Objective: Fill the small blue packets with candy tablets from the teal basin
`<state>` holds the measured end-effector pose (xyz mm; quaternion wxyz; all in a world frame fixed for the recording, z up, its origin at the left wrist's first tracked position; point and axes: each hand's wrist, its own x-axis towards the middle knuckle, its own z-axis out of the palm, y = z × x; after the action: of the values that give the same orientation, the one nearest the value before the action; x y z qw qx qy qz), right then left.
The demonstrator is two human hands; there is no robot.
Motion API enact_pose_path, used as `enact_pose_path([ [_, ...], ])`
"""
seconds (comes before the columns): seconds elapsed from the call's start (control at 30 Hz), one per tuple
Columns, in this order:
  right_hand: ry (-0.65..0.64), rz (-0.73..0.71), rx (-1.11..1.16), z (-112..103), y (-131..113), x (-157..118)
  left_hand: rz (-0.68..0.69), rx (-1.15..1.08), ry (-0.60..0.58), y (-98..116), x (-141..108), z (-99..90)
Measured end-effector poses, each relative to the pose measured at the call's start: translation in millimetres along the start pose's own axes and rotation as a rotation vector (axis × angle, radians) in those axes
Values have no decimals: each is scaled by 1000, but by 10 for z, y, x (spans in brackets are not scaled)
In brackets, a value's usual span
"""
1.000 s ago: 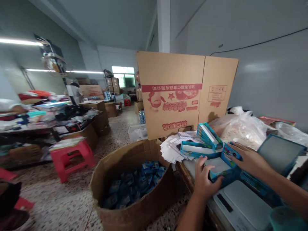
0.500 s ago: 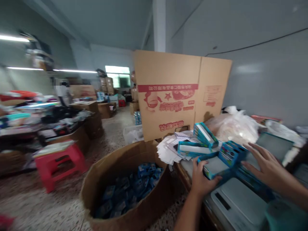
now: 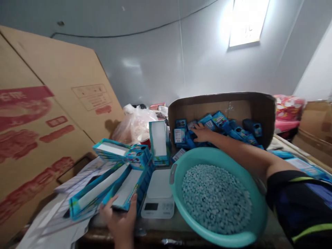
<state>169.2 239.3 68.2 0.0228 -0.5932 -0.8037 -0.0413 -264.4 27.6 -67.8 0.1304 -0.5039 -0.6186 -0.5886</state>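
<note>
My left hand [image 3: 120, 211] grips the near end of an open blue tray box [image 3: 128, 185] with a white inside. Small blue boxes [image 3: 137, 155] stand at that tray's far end. My right hand [image 3: 202, 133] reaches into a large carton [image 3: 223, 102] of small blue boxes [image 3: 220, 119]; its fingers are spread over them, and whether it pinches one is unclear. A stack of flat blue trays [image 3: 159, 140] stands upright between the hands. More open trays [image 3: 100, 188] lie left of my left hand.
A teal basin [image 3: 220, 238] of pale blue pellets sits at the front, beside a white scale [image 3: 158, 197]. Paper sheets [image 3: 57, 214] lie at left, below a tall cardboard panel [image 3: 85, 79]. A plastic bag [image 3: 135, 121] rests behind.
The view has swung right, bringing the basin and the carton of small boxes into sight. My right hand has moved from beside the trays into that carton; my left hand still holds the tray box.
</note>
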Motion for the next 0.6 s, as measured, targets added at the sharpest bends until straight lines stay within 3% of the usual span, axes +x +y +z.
enact_pose_path([
  [0.17, 33, -93, 28, -89, -126, 136, -45, -32, 74, 88, 12, -11],
  [0.3, 103, -117, 70, -129, -318, 347, -65, -62, 71, 96, 24, -8],
  [0.43, 95, -136, 95, -125, -521, 543, -71, -44, 66, 138, 30, -27],
  [0.6, 103, -176, 107, -162, -596, 546, -39, 22, 52, 245, 36, -62],
])
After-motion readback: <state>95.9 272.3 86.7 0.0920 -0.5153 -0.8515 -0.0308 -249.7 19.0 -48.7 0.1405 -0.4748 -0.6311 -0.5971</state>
